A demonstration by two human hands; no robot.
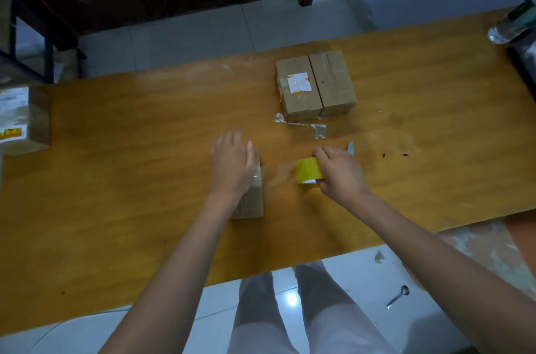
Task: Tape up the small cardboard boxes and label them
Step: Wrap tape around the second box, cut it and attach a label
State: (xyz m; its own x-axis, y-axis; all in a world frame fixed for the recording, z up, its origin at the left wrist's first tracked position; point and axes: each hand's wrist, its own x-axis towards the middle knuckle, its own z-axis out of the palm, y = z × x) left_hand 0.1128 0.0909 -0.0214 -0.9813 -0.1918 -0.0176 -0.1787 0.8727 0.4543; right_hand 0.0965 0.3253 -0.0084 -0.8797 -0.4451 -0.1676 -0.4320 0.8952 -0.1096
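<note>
The left hand lies flat, fingers straight, pressing down on a small cardboard box near the front of the table. The right hand grips a yellow tape roll just beside the box; a clear strip appears to run between roll and box, though blur makes this uncertain. To tape well, hold the box firmly, keep the strip taut and low, and smooth it down before cutting. Two more boxes stand touching farther back, one bearing a label, with tape scraps in front. The wooden table stands on a pale tiled floor; a spoon lies on the tiles at right
</note>
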